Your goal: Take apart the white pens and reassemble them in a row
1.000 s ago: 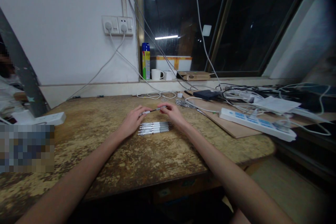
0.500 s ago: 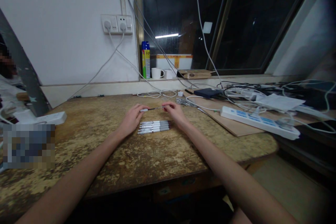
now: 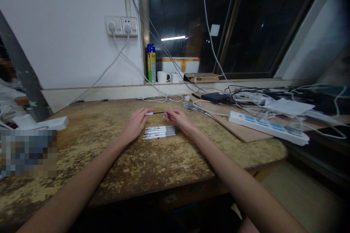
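Both of my hands are over the middle of a worn wooden table point(image 3: 109, 145). My left hand point(image 3: 136, 123) pinches the white end of a thin pen point(image 3: 157, 113) held level above the table. My right hand point(image 3: 176, 118) pinches the pen's other end; a dark thin section shows between the two hands. Just in front of my hands lies a row of several white and grey pens point(image 3: 160, 133), side by side on the tabletop.
A white power strip point(image 3: 269, 127) lies on a board at the right among tangled cables. Another power strip point(image 3: 51, 123) sits at the left edge. A spray can point(image 3: 151, 63) and white mug point(image 3: 163, 76) stand on the window sill. A blurred patch covers the near left.
The pen between my hands has come apart lengthwise: its white barrel has slid back, and a dark thin part now shows between my fingers. My hands stayed above the pen row.
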`<state>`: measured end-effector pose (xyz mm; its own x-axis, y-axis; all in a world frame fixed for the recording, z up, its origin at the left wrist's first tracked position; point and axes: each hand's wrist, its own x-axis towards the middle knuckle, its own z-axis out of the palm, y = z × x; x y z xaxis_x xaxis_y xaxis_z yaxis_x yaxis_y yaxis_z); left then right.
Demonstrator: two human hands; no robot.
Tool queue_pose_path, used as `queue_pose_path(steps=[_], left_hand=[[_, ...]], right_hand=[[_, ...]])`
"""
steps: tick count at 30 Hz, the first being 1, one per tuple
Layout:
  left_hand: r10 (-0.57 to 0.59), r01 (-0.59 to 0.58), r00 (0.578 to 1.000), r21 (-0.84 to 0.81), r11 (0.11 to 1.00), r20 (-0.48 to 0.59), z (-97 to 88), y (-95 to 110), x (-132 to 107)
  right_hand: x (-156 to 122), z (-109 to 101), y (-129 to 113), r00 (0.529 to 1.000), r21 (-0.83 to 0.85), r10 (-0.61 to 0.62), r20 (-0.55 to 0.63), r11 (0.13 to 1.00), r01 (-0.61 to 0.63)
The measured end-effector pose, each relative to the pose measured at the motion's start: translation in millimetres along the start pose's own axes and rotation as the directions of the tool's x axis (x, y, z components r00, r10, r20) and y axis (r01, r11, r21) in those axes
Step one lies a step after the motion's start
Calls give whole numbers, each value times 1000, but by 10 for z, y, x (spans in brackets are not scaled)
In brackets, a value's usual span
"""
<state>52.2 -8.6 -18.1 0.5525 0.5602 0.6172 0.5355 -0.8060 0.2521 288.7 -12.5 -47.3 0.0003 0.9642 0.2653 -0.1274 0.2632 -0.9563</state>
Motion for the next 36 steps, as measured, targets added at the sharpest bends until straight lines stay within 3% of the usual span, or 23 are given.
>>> queue_pose_path(steps=[4, 12, 18, 24, 36], left_hand=[[-90, 90, 995, 14, 996, -47, 20, -109, -2], [-194, 194, 981, 35, 980, -5, -8, -227, -21], [-185, 183, 983, 68, 981, 20, -11, -167, -11], [-140, 134, 989, 104, 986, 52, 10, -128, 2], [-76, 67, 995, 127, 990, 66, 14, -158, 21]], right_hand=[[25, -43, -2, 996, 33, -4, -93, 999, 7], [82, -92, 28, 985, 51, -46, -165, 997, 55], [103, -114, 32, 982, 6, -107, -158, 994, 110], [116, -121, 95, 968, -143, -195, -156, 974, 174], [136, -156, 101, 958, -213, -205, -199, 963, 162]])
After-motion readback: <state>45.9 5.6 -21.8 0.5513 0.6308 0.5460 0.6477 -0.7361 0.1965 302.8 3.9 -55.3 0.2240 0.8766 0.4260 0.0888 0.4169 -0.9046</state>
